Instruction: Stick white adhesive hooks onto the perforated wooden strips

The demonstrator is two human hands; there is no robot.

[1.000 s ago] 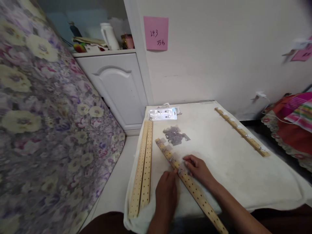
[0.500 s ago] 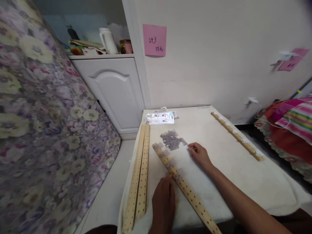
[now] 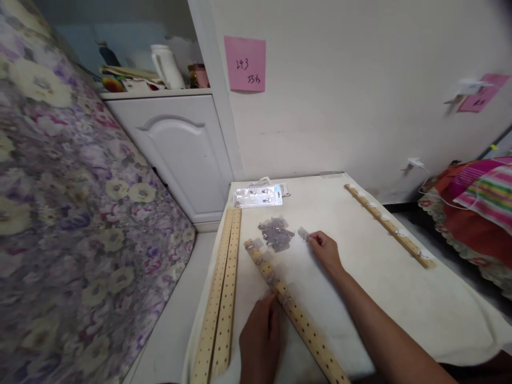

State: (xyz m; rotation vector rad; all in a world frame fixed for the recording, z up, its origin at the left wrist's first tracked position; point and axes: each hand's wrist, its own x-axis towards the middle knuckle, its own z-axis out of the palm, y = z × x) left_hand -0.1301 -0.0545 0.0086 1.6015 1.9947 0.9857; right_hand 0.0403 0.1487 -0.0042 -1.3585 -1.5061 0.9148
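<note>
My left hand (image 3: 262,333) is closed at the edge of a wooden strip with rows of holes (image 3: 311,332), which lies slantwise on the cloth. Several small clear pieces sit along its far half. In the fingertips of my right hand (image 3: 325,250) is a small clear plastic tag (image 3: 303,233), held just above the cloth; its finer details are too small to make out. Left of that tag lies a heap of similar clear tags (image 3: 277,233) with shiny bits among them.
Two more holed wooden strips (image 3: 226,293) lie side by side at the table's left edge. A clear blister pack (image 3: 258,196) rests at the back. At right lies a wooden strip with white pieces (image 3: 389,225). A floral curtain (image 3: 80,202) hangs at left.
My right hand has drawn the clear tag away from the heap, leaving a gap between them. My left hand stays on the strip. The view has shifted slightly.
</note>
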